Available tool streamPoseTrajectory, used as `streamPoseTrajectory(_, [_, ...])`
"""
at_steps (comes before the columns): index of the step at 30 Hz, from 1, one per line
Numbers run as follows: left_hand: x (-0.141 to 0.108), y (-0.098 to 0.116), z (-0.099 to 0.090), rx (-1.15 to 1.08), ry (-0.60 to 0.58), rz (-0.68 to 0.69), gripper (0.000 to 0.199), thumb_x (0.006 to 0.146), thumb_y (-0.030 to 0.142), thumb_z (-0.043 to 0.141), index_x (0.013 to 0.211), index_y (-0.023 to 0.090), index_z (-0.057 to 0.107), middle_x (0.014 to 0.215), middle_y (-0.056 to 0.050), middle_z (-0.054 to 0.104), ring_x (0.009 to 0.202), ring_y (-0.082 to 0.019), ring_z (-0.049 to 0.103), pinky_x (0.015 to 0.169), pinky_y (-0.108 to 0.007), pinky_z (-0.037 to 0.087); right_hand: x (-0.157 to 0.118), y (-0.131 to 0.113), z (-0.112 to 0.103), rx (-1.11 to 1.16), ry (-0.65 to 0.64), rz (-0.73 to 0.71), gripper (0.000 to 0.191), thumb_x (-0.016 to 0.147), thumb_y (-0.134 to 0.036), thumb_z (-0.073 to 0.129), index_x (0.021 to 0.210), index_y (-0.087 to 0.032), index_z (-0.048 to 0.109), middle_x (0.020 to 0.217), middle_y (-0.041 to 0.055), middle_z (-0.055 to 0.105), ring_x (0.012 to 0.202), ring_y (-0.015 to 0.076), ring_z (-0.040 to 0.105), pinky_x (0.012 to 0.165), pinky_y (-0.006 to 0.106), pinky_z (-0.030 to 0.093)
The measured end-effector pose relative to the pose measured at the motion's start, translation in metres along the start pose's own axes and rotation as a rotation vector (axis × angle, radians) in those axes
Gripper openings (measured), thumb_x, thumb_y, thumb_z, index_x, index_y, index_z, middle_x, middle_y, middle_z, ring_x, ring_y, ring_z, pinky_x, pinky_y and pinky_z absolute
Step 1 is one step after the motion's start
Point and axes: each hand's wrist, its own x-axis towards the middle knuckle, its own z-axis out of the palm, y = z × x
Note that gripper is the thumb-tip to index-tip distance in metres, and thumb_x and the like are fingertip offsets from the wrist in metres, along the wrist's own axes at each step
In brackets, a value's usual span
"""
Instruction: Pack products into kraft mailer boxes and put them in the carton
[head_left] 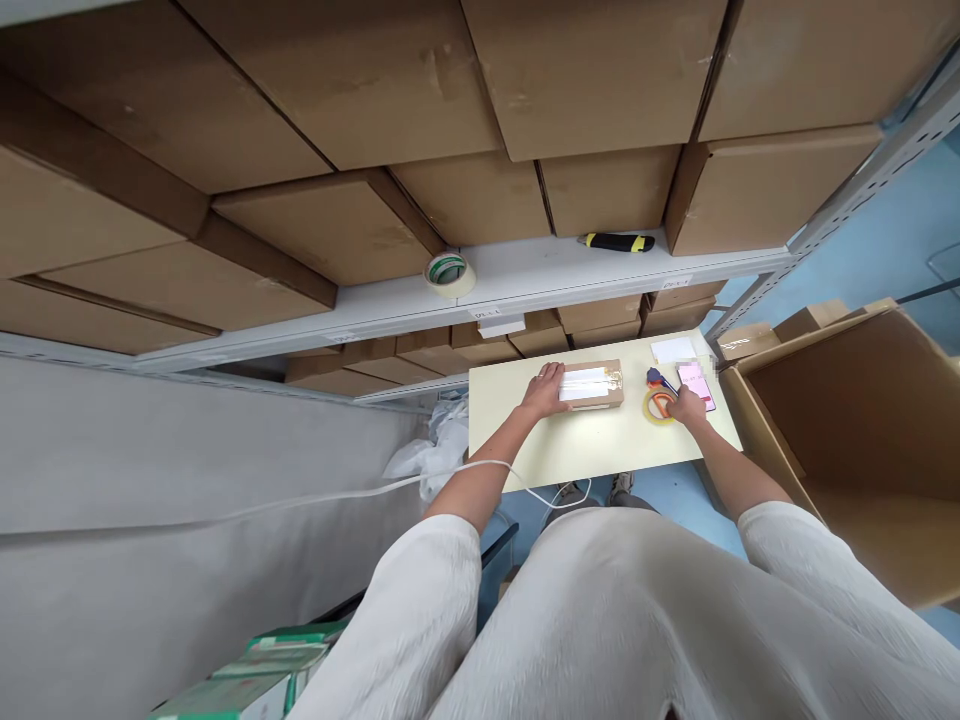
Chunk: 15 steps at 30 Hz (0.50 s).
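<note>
A small cardboard box [616, 393] with a white label and clear tape on top lies on the pale tabletop [555, 445]. My left hand [546, 392] grips its left end, fingers at the far side and thumb nearer me. Further right, my right hand [688, 406] is closed at the edge of a tape dispenser [660, 404] with a blue head and an orange core; its fingertips are partly hidden. A phone [697, 384] with a pink lit screen lies just beside that hand. Behind the phone is a white paper [673, 349].
Shelves [525, 265] packed with cardboard boxes rise ahead, bearing a tape roll [450, 274] and a utility knife [616, 242]. A large open carton [862, 430] stands right of the table. A white cable [360, 493] crosses near my left forearm. Plastic bags [442, 445] lie at left.
</note>
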Motion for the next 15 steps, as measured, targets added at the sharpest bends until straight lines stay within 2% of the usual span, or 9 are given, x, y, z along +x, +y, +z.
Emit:
streamPoseTrajectory(3, [-0.003, 0.001, 0.001, 0.015, 0.005, -0.003, 0.124, 0.08, 0.055, 0.086, 0.175, 0.027, 0.01, 0.184, -0.015, 0.018, 0.172, -0.035, 0.009, 0.137, -0.05, 0.022, -0.004, -0.002, 0.002, -0.018, -0.003, -0.024, 0.038, 0.098, -0.029, 0.058, 0.133, -0.014, 0.059, 0.121, 0.0202, 0.072, 0.111, 0.0309, 0.071, 0.082, 0.035, 0.052])
streamPoseTrajectory(5, [-0.005, 0.002, 0.002, 0.022, 0.0, -0.004, 0.123, 0.083, 0.056, 0.082, 0.176, 0.026, 0.008, 0.185, -0.015, 0.015, 0.172, -0.035, 0.007, 0.138, -0.053, 0.014, -0.01, -0.007, 0.0, -0.053, 0.035, -0.047, 0.039, 0.1, -0.031, 0.056, 0.135, -0.013, 0.058, 0.128, 0.0222, 0.07, 0.118, 0.033, 0.068, 0.088, 0.038, 0.052])
streamPoseTrajectory(7, [-0.009, 0.002, 0.004, 0.026, -0.011, -0.003, 0.121, 0.086, 0.058, 0.078, 0.177, 0.025, 0.004, 0.186, -0.015, 0.009, 0.172, -0.035, 0.002, 0.139, -0.057, 0.005, -0.018, -0.017, -0.006, -0.101, 0.125, -0.087, 0.044, 0.102, -0.034, 0.053, 0.141, -0.013, 0.057, 0.136, 0.0243, 0.065, 0.127, 0.0363, 0.062, 0.097, 0.043, 0.051])
streamPoseTrajectory(10, [-0.014, 0.004, 0.009, 0.028, 0.001, 0.009, 0.116, 0.091, 0.056, 0.071, 0.177, 0.025, 0.0, 0.186, -0.015, -0.001, 0.172, -0.035, -0.005, 0.138, -0.059, -0.002, -0.037, -0.047, -0.013, -0.122, 0.259, -0.201, 0.048, 0.106, -0.033, 0.045, 0.149, -0.014, 0.053, 0.145, 0.0244, 0.059, 0.133, 0.0374, 0.055, 0.105, 0.045, 0.047])
streamPoseTrajectory(12, [-0.018, 0.006, 0.014, 0.031, 0.029, 0.033, 0.11, 0.095, 0.052, 0.067, 0.177, 0.025, -0.002, 0.186, -0.015, -0.003, 0.172, -0.034, -0.007, 0.137, -0.059, -0.003, -0.052, -0.075, -0.014, -0.102, 0.32, -0.345, 0.051, 0.108, -0.033, 0.04, 0.154, -0.015, 0.051, 0.151, 0.0232, 0.057, 0.134, 0.0375, 0.054, 0.108, 0.047, 0.046])
streamPoseTrajectory(15, [-0.023, 0.009, 0.023, 0.048, 0.07, 0.111, 0.103, 0.099, 0.045, 0.06, 0.178, 0.026, -0.003, 0.186, -0.014, -0.002, 0.172, -0.032, -0.008, 0.138, -0.058, -0.005, -0.076, -0.12, -0.003, -0.095, 0.357, -0.593, 0.058, 0.108, -0.035, 0.039, 0.164, -0.019, 0.045, 0.166, 0.0196, 0.048, 0.146, 0.039, 0.046, 0.119, 0.052, 0.038])
